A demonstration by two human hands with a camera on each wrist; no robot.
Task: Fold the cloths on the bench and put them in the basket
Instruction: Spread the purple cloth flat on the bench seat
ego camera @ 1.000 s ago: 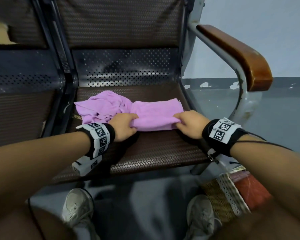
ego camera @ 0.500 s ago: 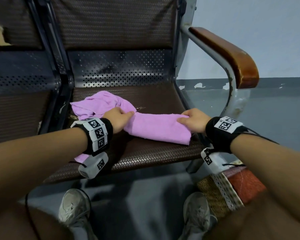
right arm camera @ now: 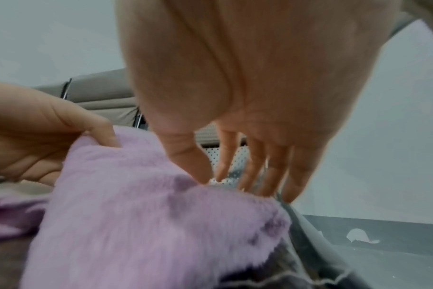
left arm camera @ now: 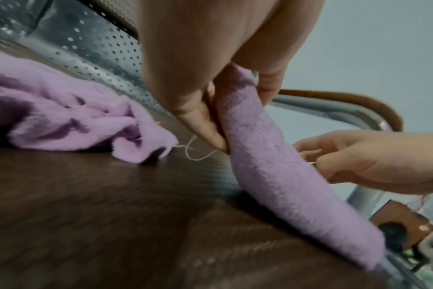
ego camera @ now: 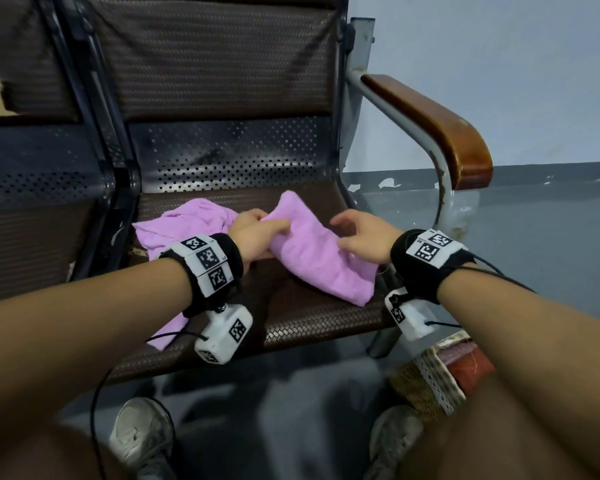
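Head view: high, faces forward and down over both forearms onto the bench seat [ego camera: 201,344]. Left wrist view: low, close along fingers, faces toward armrest [left arm camera: 346,99]. Right wrist view: close under palm, faces backrest. All three share the folded pink cloth [ego camera: 321,258].

The left hand [ego camera: 257,233] now lifts one end of the folded pink cloth [ego camera: 323,261] up off the worktop [ego camera: 312,317], so the cloth slants. The right hand [ego camera: 364,237] has let go of it and now hangs over it with loose fingers [right arm camera: 250,172].
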